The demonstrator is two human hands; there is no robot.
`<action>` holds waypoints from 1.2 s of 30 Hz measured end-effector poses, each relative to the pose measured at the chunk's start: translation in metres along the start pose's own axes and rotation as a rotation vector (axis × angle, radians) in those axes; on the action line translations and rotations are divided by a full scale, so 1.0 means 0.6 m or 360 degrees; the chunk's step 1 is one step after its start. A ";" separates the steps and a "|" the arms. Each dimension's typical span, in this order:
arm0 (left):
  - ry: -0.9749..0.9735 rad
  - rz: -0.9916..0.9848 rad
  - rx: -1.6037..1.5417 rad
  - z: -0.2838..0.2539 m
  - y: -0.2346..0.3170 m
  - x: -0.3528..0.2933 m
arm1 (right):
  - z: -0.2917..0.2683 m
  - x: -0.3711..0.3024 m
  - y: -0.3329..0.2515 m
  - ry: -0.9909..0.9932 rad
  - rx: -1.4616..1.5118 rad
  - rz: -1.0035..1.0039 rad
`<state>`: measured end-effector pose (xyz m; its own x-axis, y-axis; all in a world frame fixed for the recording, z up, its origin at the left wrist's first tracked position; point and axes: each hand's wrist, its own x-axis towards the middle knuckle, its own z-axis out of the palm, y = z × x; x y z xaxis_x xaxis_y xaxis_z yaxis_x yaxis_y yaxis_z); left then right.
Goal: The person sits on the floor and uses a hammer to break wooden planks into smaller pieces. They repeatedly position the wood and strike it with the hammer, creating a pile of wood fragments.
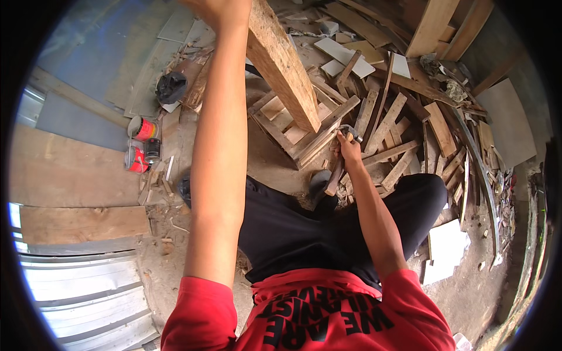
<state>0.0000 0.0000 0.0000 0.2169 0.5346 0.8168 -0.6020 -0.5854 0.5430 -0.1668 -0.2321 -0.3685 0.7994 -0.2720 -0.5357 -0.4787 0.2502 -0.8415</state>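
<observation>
My left arm stretches up to the top edge, where my left hand (218, 10) is partly cut off. It is against a thick wooden beam (284, 73) and appears to hold it; its fingers are mostly out of sight. The beam slants down, its lower end above or on a low wooden frame (301, 157) built of slats; contact there is unclear. To the right of this frame, my right hand (350, 151) is closed round a hammer (335, 178). The hammer's head sits above the fist and its wooden handle points down toward my legs.
A heap of loose boards (389, 123) covers the ground at the right. White broken sheets (446, 248) lie by my right knee. Red cans (137, 158) and a black bag (171, 88) are at the left, near leaning panels (70, 161) and corrugated metal (88, 304).
</observation>
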 end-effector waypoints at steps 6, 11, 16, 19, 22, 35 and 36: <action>-0.0329 -0.0409 -0.0694 -0.095 0.055 -0.017 | 0.035 -0.007 0.019 -0.0149 0.0424 -0.0056; -0.0327 -0.0665 -0.1012 -0.216 0.067 -0.017 | 0.059 -0.002 0.025 -0.0079 0.0607 -0.0070; -0.0111 -0.0907 -0.1083 -0.298 0.030 -0.017 | 0.066 -0.014 0.012 -0.0107 0.0746 0.0019; -0.0114 -0.0757 -0.0836 -0.317 0.059 -0.046 | 0.062 -0.022 -0.002 -0.0037 0.0876 0.0002; -0.0114 -0.0903 -0.0977 -0.326 0.054 -0.060 | 0.043 -0.016 -0.006 -0.0029 0.0815 -0.0082; -0.0099 -0.1494 -0.1536 -0.357 -0.139 -0.243 | -0.067 0.025 -0.031 0.0579 0.0955 -0.0558; -0.0052 -0.1626 -0.1664 -0.354 -0.157 -0.264 | -0.091 0.041 -0.029 0.0625 0.0942 -0.0629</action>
<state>-0.1412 0.0997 -0.2220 0.8913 0.4151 0.1826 -0.4475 0.7399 0.5023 -0.1589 -0.2937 -0.3709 0.6312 -0.7215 -0.2847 0.1713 0.4876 -0.8561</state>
